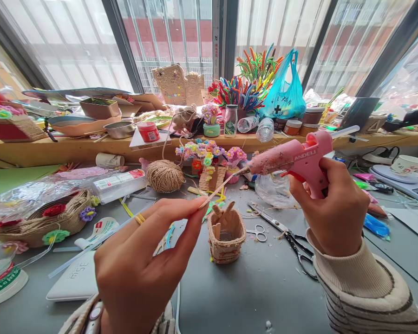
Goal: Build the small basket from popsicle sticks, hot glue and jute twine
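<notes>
My right hand (334, 204) is wrapped round the handle of a pink glue gun (292, 160), its nozzle pointing left and slightly down. Between the thumb and fingertips of my left hand (149, 250) is a thin, pale wooden stick (218, 189). The far end of the stick meets the nozzle, or lies very near it. Below and between my hands stands a small twine-trimmed basket (227, 241) with a few short wooden pieces (221, 215) inside, some leaning on its rim. Small scissors (257, 233) and larger black-handled scissors (289, 234) lie right of the basket.
A twine ball (165, 176) and pipe-cleaner flowers (204, 150) stand behind. At left are a flower-trimmed twine basket (73, 222) and a white box-shaped device (75, 278). A digital scale (404, 181) sits at right. The crowded wooden ledge (73, 144) runs along the windows.
</notes>
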`<action>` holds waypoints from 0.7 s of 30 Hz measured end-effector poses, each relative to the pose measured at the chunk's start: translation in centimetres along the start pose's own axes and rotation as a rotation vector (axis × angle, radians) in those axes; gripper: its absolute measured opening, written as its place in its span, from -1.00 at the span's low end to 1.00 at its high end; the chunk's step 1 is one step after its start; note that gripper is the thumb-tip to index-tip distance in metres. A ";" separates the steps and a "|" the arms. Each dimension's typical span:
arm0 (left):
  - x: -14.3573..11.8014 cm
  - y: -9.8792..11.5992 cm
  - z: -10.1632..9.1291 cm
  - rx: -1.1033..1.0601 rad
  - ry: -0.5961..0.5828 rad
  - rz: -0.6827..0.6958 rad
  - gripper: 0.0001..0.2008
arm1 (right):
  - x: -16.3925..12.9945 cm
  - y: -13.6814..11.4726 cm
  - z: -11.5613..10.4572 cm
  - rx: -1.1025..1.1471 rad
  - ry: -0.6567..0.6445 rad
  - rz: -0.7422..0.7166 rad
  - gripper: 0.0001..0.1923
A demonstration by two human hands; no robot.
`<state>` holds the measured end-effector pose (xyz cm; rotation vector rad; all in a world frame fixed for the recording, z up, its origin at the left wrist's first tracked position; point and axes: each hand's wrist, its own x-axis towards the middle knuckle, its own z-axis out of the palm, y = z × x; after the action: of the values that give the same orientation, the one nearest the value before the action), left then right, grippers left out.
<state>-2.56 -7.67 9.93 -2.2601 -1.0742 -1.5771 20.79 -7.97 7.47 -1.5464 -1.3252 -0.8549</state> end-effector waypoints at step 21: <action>0.5 0.2 -0.3 -0.177 0.029 -0.172 -0.88 | 0.2 0.4 0.6 -0.001 0.023 -0.041 -0.67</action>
<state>-2.50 -7.75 10.54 -2.2998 -1.1940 -1.8344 21.19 -7.38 7.33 -1.5106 -1.3435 -0.8966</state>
